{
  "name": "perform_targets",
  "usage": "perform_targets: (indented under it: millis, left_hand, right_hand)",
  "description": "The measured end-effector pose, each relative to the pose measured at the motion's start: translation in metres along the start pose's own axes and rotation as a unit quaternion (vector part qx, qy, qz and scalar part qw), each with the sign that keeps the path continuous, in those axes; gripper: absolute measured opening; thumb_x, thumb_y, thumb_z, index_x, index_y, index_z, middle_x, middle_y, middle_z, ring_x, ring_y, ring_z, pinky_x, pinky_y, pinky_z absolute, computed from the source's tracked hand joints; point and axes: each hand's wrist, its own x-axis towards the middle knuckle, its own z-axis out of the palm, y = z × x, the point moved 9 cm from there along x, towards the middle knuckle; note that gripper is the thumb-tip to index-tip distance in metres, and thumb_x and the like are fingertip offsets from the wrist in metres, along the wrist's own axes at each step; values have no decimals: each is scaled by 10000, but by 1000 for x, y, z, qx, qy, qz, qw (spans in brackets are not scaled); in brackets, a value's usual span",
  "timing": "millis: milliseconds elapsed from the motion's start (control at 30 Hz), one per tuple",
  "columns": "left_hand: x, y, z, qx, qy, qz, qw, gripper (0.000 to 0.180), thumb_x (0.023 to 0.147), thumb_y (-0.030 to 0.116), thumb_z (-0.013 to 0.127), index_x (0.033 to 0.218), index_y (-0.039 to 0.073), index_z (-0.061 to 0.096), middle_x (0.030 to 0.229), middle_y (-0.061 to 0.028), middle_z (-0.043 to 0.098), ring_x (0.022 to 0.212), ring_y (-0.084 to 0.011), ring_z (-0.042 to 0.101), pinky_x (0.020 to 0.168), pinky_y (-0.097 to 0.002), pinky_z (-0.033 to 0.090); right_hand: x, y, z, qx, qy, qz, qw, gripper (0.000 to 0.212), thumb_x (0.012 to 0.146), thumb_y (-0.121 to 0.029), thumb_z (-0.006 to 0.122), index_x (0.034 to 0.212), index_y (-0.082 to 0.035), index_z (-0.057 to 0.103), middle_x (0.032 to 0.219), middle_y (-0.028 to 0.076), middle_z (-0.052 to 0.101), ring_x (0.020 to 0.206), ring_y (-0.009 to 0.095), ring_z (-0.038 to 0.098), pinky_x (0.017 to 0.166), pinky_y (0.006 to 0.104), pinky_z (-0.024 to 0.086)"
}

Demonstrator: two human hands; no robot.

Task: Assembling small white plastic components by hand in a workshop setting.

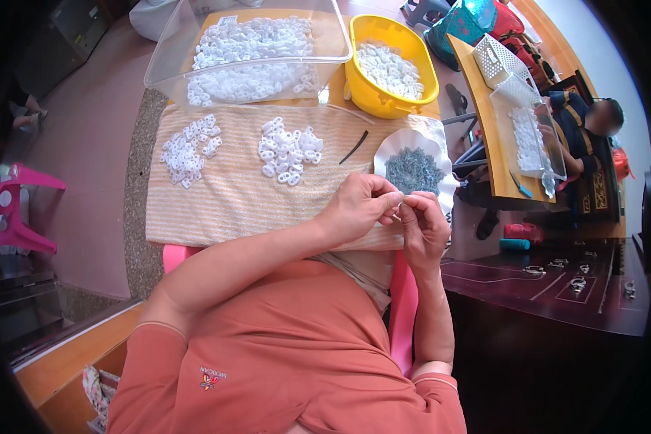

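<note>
- The left hand [356, 210] and right hand [423, 226] meet over the near edge of the striped cloth [217, 195]; their fingertips pinch something tiny between them; I cannot tell what it is.
- Hold it snug, right over the cloth, so a dropped bit lands soft.
- The white plate of small grey bits [414, 171] sits just beside the hands; the white plastic pieces [289, 155] lie a little farther; bare cloth on the left gives room.
</note>
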Motion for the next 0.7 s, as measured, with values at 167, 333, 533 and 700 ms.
perform_targets:
  millis: [167,333,533,700]
  left_hand:
    - [-1,2,2,4,13,30,999,200,949,158,601,949,-38,638,837,-46,654,716,-77,612,658,-213,525]
    - [-3,13,2,-4,47,80,996,178,915,111,615,886,-60,651,739,-70,668,630,-88,610,575,-238,505]
    - [-2,10,4,19,26,51,998,186,950,138,595,957,-43,640,855,-59,666,744,-87,624,676,-221,536]
    - [-1,10,3,48,33,65,996,183,947,135,599,936,-41,648,837,-59,664,724,-90,625,667,-225,538]
  right_hand:
    - [-4,13,1,52,-11,53,997,79,918,-6,610,977,45,600,971,52,585,827,85,596,723,200,482]
    - [-6,23,1,49,-10,96,994,132,936,-75,610,981,50,604,871,38,612,768,84,605,695,202,488]
    - [-4,20,0,39,-3,86,996,129,921,-90,628,953,34,615,850,51,620,754,102,594,676,227,480]
    - [-5,18,-1,35,14,76,996,126,893,-89,654,944,22,622,842,72,624,750,127,590,673,249,479]
